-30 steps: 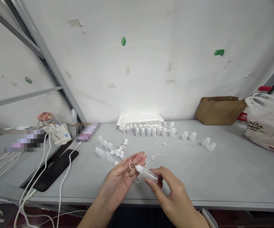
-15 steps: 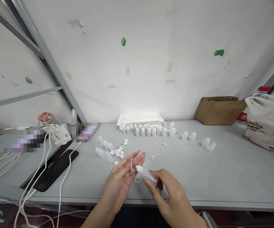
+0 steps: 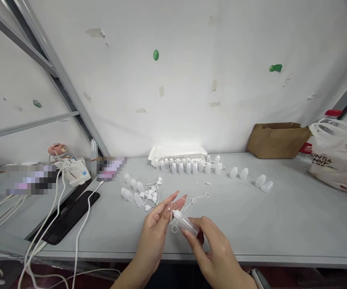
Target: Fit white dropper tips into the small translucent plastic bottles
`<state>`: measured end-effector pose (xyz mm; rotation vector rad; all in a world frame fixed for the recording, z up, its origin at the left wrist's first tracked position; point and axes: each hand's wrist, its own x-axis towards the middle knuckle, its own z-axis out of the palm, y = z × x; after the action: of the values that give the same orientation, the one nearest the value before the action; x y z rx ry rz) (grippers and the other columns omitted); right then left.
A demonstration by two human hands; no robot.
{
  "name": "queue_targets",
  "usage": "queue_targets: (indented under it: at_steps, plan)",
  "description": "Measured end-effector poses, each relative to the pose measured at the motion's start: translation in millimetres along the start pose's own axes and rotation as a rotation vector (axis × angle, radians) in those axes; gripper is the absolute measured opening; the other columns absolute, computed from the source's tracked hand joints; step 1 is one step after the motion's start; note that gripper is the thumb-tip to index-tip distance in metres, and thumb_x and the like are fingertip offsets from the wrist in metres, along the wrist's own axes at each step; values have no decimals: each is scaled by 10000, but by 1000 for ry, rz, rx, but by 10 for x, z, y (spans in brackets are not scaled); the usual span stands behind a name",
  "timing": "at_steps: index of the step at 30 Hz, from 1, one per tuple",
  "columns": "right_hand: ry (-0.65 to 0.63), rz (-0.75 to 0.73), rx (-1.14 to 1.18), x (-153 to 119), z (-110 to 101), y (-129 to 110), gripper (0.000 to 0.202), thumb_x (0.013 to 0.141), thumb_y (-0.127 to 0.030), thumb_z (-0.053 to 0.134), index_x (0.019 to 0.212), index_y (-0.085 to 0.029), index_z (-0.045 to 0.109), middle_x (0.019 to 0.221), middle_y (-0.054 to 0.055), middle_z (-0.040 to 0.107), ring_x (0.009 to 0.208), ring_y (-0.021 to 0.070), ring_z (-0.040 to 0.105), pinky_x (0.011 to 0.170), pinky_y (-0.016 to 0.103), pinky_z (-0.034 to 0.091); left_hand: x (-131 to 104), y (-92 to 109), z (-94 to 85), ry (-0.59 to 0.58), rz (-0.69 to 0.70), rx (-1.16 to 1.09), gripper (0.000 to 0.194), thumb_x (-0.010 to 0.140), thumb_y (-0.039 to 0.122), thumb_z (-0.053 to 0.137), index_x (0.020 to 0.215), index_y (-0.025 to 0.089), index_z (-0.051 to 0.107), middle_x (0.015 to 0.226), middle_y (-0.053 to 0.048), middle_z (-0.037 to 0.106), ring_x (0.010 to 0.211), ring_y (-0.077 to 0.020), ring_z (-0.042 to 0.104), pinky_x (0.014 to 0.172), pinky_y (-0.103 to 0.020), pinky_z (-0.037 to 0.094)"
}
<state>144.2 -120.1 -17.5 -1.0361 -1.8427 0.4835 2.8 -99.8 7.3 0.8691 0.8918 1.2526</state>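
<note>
My right hand (image 3: pixel 214 245) grips a translucent squeeze dropper bottle (image 3: pixel 187 224) round its body, tilted with the white nozzle up and to the left. At that nozzle, the thumb and fingers of my left hand (image 3: pixel 158 224) pinch a thin white plastic strap (image 3: pixel 171 216); its hidden end I cannot make out. Beyond my hands lie loose white ring straps (image 3: pixel 201 196) and a shorter strap piece (image 3: pixel 203 184). To the left is a pile of white caps (image 3: pixel 152 194) with several capless bottles (image 3: pixel 137 199) next to it.
Several nozzle-topped bottles (image 3: pixel 188 167) stand in rows before a white tray (image 3: pixel 179 151) at the wall. Further right are capless bottles (image 3: pixel 234 172), a brown paper bag (image 3: pixel 277 140) and a plastic bag (image 3: pixel 338 156). A black phone (image 3: pixel 71 218) and white cables (image 3: pixel 84 224) occupy the left.
My left thumb has closed over the strap and the hand has turned and shifted slightly right, up against the nozzle. The right hand keeps the bottle nearly in place.
</note>
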Motion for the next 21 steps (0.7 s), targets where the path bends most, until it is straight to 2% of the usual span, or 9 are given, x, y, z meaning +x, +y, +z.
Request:
queue_targets:
  at_steps: [4,7,11,16,21]
  plan:
    - [-27,95,91,50,-19,12,122,878,-264,458,937,-202,544,729,5,568,628,125,520,595,239,456,39,56,-23,-32,-27,-73,341,841,350,498,1122,179,591,1174,-96,612,1200,-221,458,1046,-362,281]
    - [-46,149,131,72,-42,0,144,881,-296,447,913,-203,553,720,0,566,624,122,521,604,234,457,67,120,-67,-28,-45,-126,400,855,419,438,1061,133,627,1121,-129,638,1152,-243,505,1040,-394,285]
    - [-58,163,134,68,-51,-5,162,881,-311,444,920,-201,556,729,3,569,631,124,524,610,238,458,74,165,-110,-2,-17,-14,332,819,388,517,923,118,680,1030,-129,681,1115,-259,536,1038,-406,279]
    - [-47,124,120,55,-28,2,145,878,-279,450,935,-196,554,737,10,575,630,125,526,602,240,460,53,95,-76,72,45,96,232,746,363,613,738,146,696,886,-92,725,1040,-278,585,1012,-426,307]
    - [-24,85,96,12,18,3,118,878,-248,447,920,-194,543,711,8,564,607,124,518,580,238,460,24,-42,-18,141,74,77,239,763,378,589,750,164,692,931,-84,718,1040,-249,588,1016,-396,304]
